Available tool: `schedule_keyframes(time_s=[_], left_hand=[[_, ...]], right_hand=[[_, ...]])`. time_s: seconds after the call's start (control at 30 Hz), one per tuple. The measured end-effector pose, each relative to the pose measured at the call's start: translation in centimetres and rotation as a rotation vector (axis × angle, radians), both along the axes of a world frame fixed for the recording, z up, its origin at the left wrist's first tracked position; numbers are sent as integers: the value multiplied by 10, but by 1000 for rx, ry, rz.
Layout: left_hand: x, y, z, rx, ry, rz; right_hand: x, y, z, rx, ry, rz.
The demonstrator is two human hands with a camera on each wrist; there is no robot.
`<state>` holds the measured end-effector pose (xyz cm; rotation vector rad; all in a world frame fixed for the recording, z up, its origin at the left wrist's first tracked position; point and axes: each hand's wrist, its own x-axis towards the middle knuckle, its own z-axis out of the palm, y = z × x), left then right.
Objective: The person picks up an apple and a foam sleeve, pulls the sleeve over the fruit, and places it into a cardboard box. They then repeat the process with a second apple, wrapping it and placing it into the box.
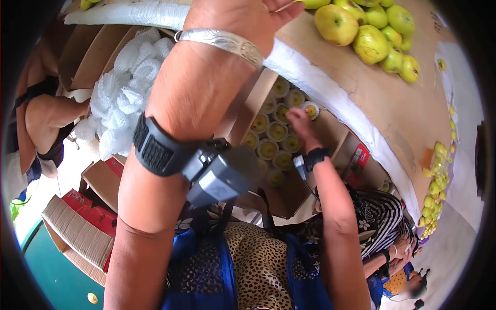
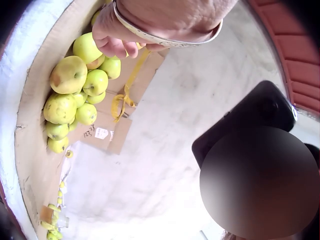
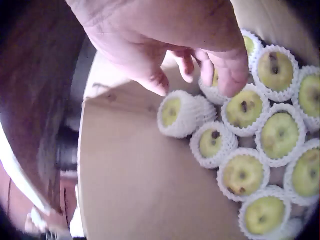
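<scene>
My left hand, with a silver bangle, is beside the pile of green apples on the cardboard-covered surface. In the left wrist view its fingers bend down by the apples; what lies under the palm is hidden. Below, my right hand hangs over a cardboard box with rows of apples in white foam nets. The right wrist view shows this hand with thumb and fingers apart, nothing between them, just above a netted apple tilted on its side.
White foam nets are heaped left of my left arm. Open cardboard boxes stand at lower left. The surface's white padded edge borders the box. People sit at far left and lower right. A dark phone shows in the left wrist view.
</scene>
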<state>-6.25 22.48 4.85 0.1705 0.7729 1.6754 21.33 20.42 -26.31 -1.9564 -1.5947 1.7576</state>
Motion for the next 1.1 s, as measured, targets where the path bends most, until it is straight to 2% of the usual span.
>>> schedule_keyframes(time_s=[0.03, 0.13, 0.23, 0.27, 0.33, 0.4, 0.47, 0.53, 0.57, 0.6, 0.63, 0.7, 0.73, 0.77, 0.8, 0.87, 0.97, 1.07, 1.1], left_hand=[[-4, 3, -3, 14, -1, -17], [-12, 6, -12, 48, -12, -66], [-20, 7, -27, 120, -4, -102], [-24, 9, -28, 86, 30, -84], [-21, 13, -28, 14, 77, -67], [-4, 11, -19, -48, 115, -35], [11, 6, -4, -59, 158, -26], [20, 12, -4, -48, 155, -27], [26, 18, -10, -24, 151, -42], [25, 23, -20, -5, 162, -38], [16, 38, -59, 399, -207, -351], [39, 25, -35, 209, 27, -192], [51, 19, -23, 97, 142, -127], [60, 15, -8, -18, 94, -74], [61, 18, -13, 16, 108, -110], [69, 19, -14, -30, 85, -111], [82, 21, -22, -25, 78, -131], [79, 17, -20, -32, 80, -147], [78, 17, -18, -28, 83, -141]], right_hand=[[-12, -16, 22, 40, 49, 142], [-54, -55, 139, 61, 226, 485], [-65, -46, 219, 150, 319, 502], [-63, -35, 236, 185, 341, 414], [-49, -11, 260, 560, 265, 499], [-31, 7, 282, 744, 333, 481], [-14, 9, 287, 823, 313, 373], [-5, -1, 275, 901, 324, 217], [-6, -11, 277, 905, 277, 237], [-5, -14, 273, 948, 295, 365], [-10, -19, 281, 958, 330, 410], [-25, -33, 291, 871, 408, 259], [-33, -41, 302, 777, 525, 126], [-43, -49, 315, 722, 694, -7], [-54, -55, 326, 775, 813, -66], [-75, -66, 354, 716, 1236, -283], [-81, -66, 364, 557, 1484, -452], [-41, -18, 296, 703, 814, -365], [-31, -13, 288, 771, 746, -262]])
